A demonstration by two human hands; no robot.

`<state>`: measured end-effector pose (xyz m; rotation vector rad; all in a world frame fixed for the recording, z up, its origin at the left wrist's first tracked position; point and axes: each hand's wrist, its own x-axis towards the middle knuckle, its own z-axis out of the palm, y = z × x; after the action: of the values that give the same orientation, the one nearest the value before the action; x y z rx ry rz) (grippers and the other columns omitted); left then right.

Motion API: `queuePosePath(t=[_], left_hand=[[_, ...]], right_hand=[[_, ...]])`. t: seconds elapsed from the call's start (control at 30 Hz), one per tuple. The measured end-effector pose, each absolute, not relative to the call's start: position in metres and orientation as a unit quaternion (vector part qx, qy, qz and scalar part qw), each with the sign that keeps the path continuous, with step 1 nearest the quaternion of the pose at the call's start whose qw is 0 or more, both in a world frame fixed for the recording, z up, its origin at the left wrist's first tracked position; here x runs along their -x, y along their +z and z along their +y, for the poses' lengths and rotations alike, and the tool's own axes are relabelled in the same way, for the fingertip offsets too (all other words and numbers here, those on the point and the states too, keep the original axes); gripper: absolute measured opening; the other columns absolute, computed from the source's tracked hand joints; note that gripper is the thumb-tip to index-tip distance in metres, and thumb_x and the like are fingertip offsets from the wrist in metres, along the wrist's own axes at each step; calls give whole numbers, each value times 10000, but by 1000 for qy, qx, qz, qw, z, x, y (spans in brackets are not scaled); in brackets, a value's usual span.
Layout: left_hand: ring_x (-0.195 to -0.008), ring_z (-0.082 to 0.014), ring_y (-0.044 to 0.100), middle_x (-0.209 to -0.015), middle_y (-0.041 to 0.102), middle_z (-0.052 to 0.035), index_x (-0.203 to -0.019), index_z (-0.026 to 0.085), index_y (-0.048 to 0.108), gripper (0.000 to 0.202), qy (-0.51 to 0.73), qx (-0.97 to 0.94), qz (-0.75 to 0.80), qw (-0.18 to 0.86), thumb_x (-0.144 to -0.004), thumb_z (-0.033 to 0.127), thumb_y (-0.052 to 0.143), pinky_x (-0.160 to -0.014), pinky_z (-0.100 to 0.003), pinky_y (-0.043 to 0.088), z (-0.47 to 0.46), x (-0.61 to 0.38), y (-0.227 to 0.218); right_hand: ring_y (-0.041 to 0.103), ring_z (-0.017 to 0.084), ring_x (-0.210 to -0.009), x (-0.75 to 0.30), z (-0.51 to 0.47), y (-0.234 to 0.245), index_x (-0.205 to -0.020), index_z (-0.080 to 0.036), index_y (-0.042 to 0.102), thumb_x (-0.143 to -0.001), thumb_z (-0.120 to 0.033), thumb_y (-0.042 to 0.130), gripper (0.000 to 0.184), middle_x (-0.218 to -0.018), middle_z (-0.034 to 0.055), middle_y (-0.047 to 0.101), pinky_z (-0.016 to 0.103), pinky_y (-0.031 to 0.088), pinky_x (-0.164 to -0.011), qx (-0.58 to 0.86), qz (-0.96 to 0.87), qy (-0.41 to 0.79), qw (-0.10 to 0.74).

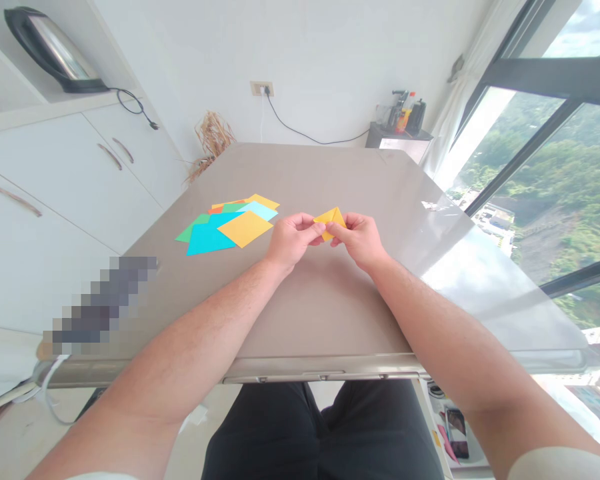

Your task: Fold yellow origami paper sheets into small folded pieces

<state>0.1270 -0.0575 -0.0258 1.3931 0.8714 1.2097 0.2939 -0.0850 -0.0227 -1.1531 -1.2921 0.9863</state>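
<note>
Folded yellow paper is sitting over the tabletop, left hand and right hand both pinching it; creases probably need edges matched, then even pressing; thumbs are lying on top, forearms reaching in from 7 and 5 o'clock; loose sheets are lying at 9 o'clock

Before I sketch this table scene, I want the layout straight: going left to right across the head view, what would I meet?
Electric kettle → turquoise paper sheet → left hand → folded yellow paper → right hand → orange-capped bottle → window.
</note>
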Motion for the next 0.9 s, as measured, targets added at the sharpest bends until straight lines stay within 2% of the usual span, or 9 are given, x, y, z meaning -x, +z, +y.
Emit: queuePosePath(t=[0.3, 0.9], left_hand=[[-675, -145, 662, -729, 703, -18, -697, 178, 692, 255, 521, -567, 362, 526, -736, 384, 837, -692, -308, 571, -58, -127, -24], [-727, -159, 679, -790, 727, -34, -747, 180, 708, 218, 502, -574, 355, 541, -742, 374, 806, -709, -317, 579, -60, -127, -21]], right_hand=[[629, 148, -694, -290, -86, -23, -704, -209, 657, -777, -444, 788, 278, -765, 20, 687, 284, 529, -645, 468, -551, 425, 544], [615, 141, -656, -291, -87, -21, -694, -206, 669, -771, -396, 798, 243, -736, 11, 675, 294, 506, -632, 474, -547, 428, 542]])
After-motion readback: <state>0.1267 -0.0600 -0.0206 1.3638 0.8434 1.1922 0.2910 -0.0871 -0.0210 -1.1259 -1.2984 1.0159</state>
